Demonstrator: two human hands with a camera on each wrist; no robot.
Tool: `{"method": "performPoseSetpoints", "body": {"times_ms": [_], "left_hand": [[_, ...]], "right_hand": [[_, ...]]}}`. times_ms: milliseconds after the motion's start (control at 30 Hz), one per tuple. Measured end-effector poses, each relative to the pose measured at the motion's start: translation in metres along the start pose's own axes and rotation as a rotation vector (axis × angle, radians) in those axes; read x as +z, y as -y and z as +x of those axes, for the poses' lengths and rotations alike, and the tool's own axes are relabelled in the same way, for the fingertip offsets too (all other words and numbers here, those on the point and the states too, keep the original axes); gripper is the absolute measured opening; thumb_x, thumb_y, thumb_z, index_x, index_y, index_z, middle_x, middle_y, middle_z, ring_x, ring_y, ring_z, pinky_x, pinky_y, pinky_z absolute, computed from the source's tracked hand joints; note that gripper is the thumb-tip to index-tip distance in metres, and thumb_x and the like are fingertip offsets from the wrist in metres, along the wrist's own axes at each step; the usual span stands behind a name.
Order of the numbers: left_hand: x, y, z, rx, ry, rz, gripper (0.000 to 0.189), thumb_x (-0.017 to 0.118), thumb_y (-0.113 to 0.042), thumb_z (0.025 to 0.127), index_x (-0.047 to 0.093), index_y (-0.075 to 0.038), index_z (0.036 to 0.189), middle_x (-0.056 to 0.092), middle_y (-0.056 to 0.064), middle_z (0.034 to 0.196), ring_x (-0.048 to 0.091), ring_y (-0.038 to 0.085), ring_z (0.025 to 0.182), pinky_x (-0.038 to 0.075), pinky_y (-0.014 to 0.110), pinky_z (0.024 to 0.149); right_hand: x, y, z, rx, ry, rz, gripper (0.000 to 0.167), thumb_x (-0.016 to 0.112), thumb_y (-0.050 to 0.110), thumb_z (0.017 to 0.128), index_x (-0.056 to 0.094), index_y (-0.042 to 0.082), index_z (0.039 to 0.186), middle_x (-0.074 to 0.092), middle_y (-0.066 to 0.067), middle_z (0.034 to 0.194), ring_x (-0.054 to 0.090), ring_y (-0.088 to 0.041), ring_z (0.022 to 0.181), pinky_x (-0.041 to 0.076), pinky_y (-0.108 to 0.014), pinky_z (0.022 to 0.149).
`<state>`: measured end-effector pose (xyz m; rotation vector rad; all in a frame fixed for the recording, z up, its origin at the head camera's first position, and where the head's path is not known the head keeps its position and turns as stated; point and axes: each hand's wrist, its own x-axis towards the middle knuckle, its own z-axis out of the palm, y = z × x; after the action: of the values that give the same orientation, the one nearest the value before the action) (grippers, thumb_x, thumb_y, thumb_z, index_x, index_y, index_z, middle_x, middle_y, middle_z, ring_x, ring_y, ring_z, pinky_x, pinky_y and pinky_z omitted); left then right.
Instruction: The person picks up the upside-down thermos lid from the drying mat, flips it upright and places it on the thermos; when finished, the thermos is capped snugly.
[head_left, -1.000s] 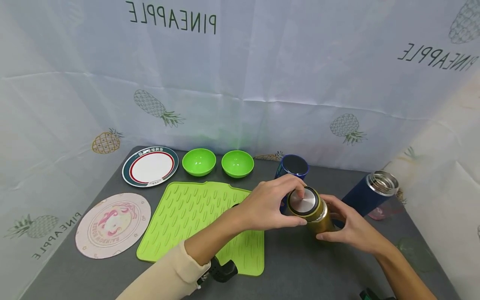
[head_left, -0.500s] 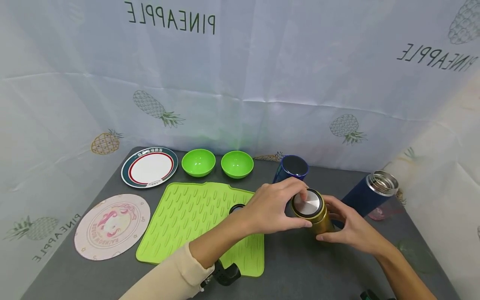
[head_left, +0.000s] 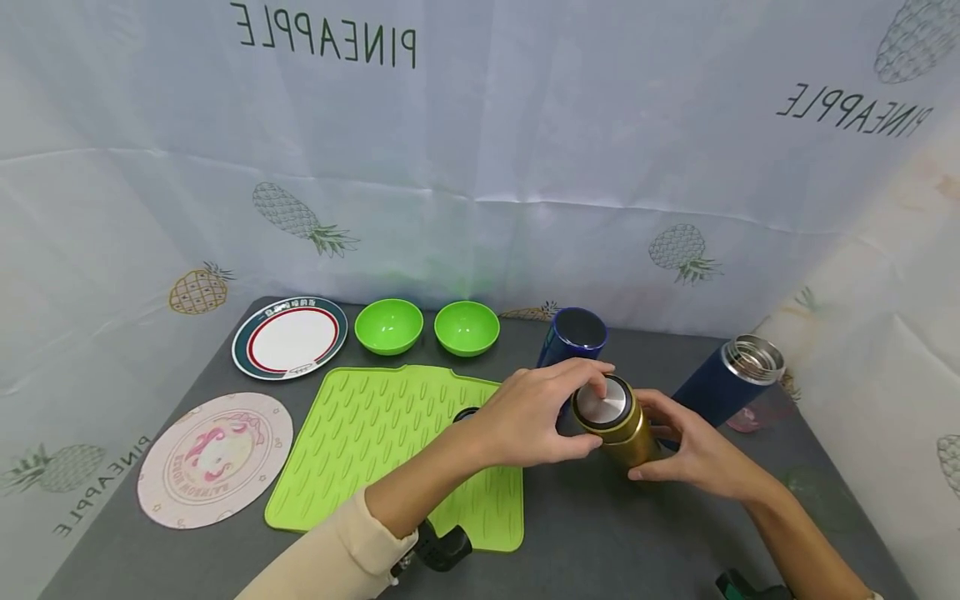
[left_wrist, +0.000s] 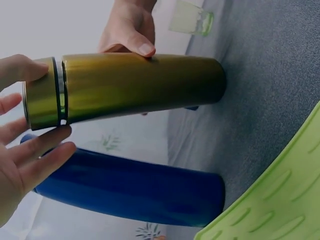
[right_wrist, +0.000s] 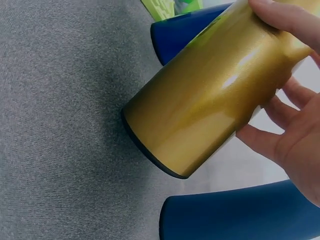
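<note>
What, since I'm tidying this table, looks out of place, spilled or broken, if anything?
I see no spill or damage. Two oddities: the navy bottle at the right has no lid, leaving its threaded rim bare, and the back cloth shows the word PINEAPPLE backwards in the head view.

Left hand (head_left: 536,412) curled about the top of the gold flask (head_left: 636,443), right hand (head_left: 692,446) gripping its side, both forearms (head_left: 423,482) angled toward it
</note>
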<state>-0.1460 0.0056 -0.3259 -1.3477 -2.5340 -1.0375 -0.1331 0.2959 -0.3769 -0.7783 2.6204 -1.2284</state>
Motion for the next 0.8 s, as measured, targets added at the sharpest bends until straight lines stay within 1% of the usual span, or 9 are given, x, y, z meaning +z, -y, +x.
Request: {"method": "performPoseSetpoints", "body": {"times_ms": [67,200,267,333,400,533,600,700,800], "left_hand": [[-0.001,-0.002,0.0,0.0,-0.009,0.03,0.044,0.08,-0.04,0.086,0.057,-0.021,0.119,0.057,-0.002,0.146,0.068,0.009,0.106,0.047,0.014,0.076],[0.0,-0.007,0.001,-0.015,-0.055,0.103,0.052,0.082,-0.053,0.081,0.059,-0.022,0.116,0.061,-0.006,0.127,0.063,0.005,0.087,0.045,0.012,0.071],[-0.001,-0.008,0.001,-0.015,-0.071,0.123,0.051,0.082,-0.055,0.08,0.059,-0.023,0.113,0.063,-0.008,0.12,0.06,0.004,0.084,0.045,0.012,0.07],[-0.002,-0.008,0.002,-0.009,-0.061,0.124,0.048,0.082,-0.052,0.082,0.06,-0.023,0.113,0.064,-0.009,0.122,0.061,0.004,0.091,0.047,0.014,0.074],[-0.005,-0.007,0.002,0.012,-0.025,0.099,0.047,0.082,-0.046,0.084,0.061,-0.023,0.118,0.064,-0.009,0.129,0.062,0.006,0.103,0.05,0.016,0.082],[-0.012,-0.004,0.001,0.057,0.075,0.025,0.058,0.079,-0.029,0.089,0.056,-0.022,0.141,0.057,-0.007,0.149,0.058,0.012,0.127,0.051,0.025,0.101],[-0.013,-0.003,0.001,0.069,0.095,0.027,0.066,0.078,-0.03,0.09,0.051,-0.023,0.149,0.053,-0.005,0.153,0.056,0.014,0.134,0.051,0.027,0.104],[-0.011,-0.005,0.0,0.055,0.077,0.072,0.07,0.078,-0.042,0.089,0.051,-0.025,0.15,0.052,-0.002,0.15,0.057,0.014,0.129,0.053,0.024,0.099],[-0.008,-0.005,0.0,0.025,0.039,0.119,0.072,0.078,-0.054,0.085,0.055,-0.027,0.148,0.055,-0.002,0.137,0.06,0.01,0.114,0.052,0.017,0.088]], "right_hand": [[-0.001,-0.001,0.001,0.008,0.002,0.011,0.08,0.089,0.01,0.076,0.048,0.018,0.145,0.059,0.016,0.132,0.06,0.005,0.117,0.055,-0.022,0.094],[-0.002,-0.004,0.003,0.0,0.019,0.032,0.08,0.089,0.007,0.075,0.05,0.019,0.144,0.061,0.011,0.132,0.063,0.001,0.116,0.055,-0.022,0.094],[-0.003,-0.005,0.004,-0.01,0.032,0.036,0.08,0.089,0.007,0.075,0.05,0.02,0.144,0.061,0.01,0.133,0.063,0.0,0.116,0.055,-0.023,0.094],[-0.004,-0.005,0.005,-0.016,0.044,0.04,0.079,0.088,0.007,0.075,0.05,0.02,0.143,0.062,0.01,0.132,0.063,0.0,0.117,0.056,-0.023,0.093],[-0.005,-0.006,0.005,-0.016,0.056,0.046,0.078,0.088,0.008,0.076,0.051,0.021,0.143,0.062,0.009,0.132,0.062,0.0,0.117,0.055,-0.024,0.094],[-0.007,-0.006,0.006,-0.012,0.075,0.058,0.077,0.087,0.009,0.077,0.051,0.021,0.143,0.062,0.009,0.133,0.061,0.001,0.119,0.055,-0.023,0.095],[-0.007,-0.006,0.007,-0.006,0.082,0.064,0.077,0.087,0.009,0.078,0.05,0.021,0.144,0.061,0.009,0.133,0.061,0.001,0.12,0.054,-0.022,0.095],[-0.007,-0.005,0.007,-0.002,0.088,0.068,0.077,0.086,0.01,0.079,0.049,0.021,0.145,0.061,0.01,0.134,0.061,0.002,0.12,0.054,-0.022,0.096],[-0.007,-0.006,0.008,-0.005,0.094,0.063,0.077,0.086,0.01,0.079,0.049,0.021,0.145,0.061,0.008,0.134,0.062,0.0,0.12,0.054,-0.023,0.096]]}}
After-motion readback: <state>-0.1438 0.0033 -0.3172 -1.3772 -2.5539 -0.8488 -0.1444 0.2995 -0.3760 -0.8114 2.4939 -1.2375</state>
